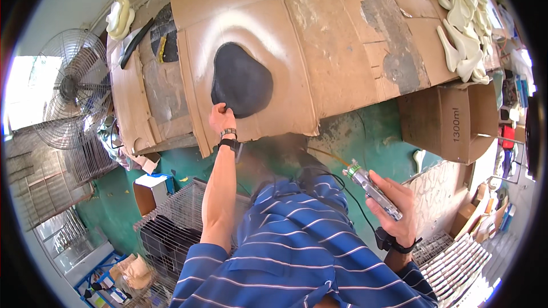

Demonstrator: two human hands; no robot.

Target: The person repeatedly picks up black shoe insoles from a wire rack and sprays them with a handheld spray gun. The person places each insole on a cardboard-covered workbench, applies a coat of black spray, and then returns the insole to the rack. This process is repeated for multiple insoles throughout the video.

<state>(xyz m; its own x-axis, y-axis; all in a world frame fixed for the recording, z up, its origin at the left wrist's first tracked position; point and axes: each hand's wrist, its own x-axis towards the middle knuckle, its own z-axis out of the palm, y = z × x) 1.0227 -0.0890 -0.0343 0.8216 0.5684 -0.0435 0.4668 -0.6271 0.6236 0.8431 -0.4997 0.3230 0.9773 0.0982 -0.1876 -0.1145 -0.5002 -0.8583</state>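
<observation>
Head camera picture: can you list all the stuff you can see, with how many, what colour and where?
Black piece: one, black, rounded, lying on the cardboard at centre.
Cardboard: several brown sheets covering the table, with a white sprayed patch around the black piece.
White pieces: a pile, cream-white, at the table's far right.
Box: one, brown cardboard, under the table's right end.
Fan: one, grey metal, at left.
Wire racks: white, lower right.
Wire cage: grey, lower left.
Spray gun: one, silver with a green ring, in the right hand.
Left hand: touching the black piece's near edge.
Right hand: holding the spray gun.
</observation>
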